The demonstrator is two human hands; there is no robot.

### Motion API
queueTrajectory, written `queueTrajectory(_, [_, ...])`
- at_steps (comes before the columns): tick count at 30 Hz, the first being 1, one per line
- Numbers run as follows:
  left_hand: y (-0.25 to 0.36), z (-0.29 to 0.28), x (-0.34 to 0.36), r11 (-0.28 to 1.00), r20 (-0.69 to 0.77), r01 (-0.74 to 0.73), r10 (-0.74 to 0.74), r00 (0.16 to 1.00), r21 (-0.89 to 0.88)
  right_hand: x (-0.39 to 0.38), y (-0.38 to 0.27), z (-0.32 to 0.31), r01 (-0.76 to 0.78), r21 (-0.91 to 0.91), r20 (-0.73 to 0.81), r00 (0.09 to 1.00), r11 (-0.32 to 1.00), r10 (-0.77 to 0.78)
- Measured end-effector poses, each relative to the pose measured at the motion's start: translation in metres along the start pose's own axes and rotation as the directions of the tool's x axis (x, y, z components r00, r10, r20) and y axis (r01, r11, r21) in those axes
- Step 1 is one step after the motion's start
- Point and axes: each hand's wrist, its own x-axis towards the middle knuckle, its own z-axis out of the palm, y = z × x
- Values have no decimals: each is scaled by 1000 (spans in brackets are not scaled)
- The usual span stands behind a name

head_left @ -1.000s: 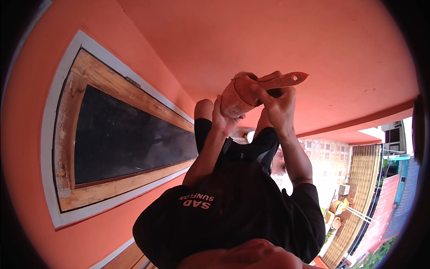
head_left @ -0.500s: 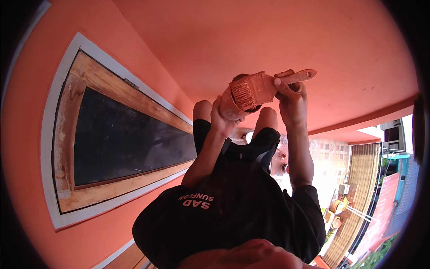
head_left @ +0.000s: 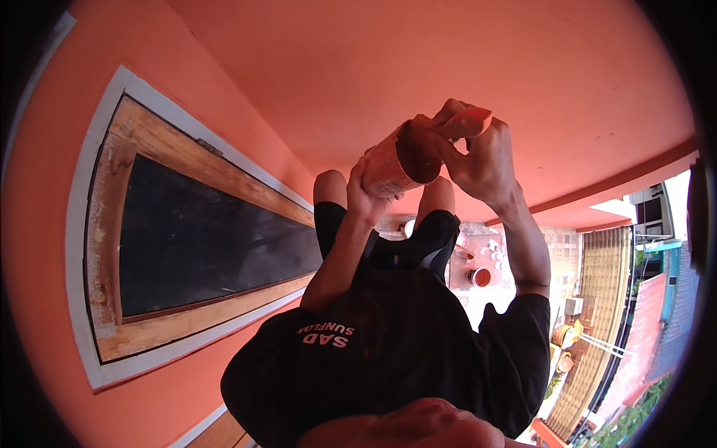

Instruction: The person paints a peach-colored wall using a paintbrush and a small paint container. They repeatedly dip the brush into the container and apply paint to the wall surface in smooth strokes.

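My left hand (head_left: 363, 196) is wrapped around a paint-smeared container (head_left: 390, 167), which it holds tilted with the mouth toward the right. A wide paintbrush (head_left: 472, 122), its handle coated in coral paint, is gripped in my right hand (head_left: 487, 163). The brush head is down in the mouth of the container, so the bristles are hidden. Both hands are up in front of a coral-painted wall (head_left: 508, 67), above my knees.
To the left is a wood-framed window (head_left: 216, 231) with dark glass and a pale border. A can of reddish paint (head_left: 479, 277) stands on the tiled floor below. A slatted bamboo screen (head_left: 602, 299) runs along the right, near potted plants.
The brush has gone from lying across the container's mouth to having its head inside. My right hand has turned over and moved left a little. My left hand still holds the container.
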Motion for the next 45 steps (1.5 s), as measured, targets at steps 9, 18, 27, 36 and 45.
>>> queueTrajectory(9, [-7, 8, 2, 1000, 8, -17, 17, 1000, -1, -1, -3, -11, 262, -240, 112, 964, 935, -242])
queueTrajectory(18, [-6, 5, 3, 994, -58, 23, -29, 998, -104, -14, -2, 12, -217, 461, -9, 968, 860, 249])
queueTrajectory(27, [-5, 4, 10, 978, -102, 51, -72, 992, -200, -34, 49, 14, -196, 908, -104, 750, 370, 653])
queueTrajectory(36, [-7, 16, 36, 981, 20, 109, -107, 994, -160, -71, 107, 45, -81, 986, 160, 710, -146, 686])
queueTrajectory(45, [-10, 30, 37, 972, 147, 196, -176, 973, -132, -86, 102, 36, -83, 975, 199, 750, -208, 631])
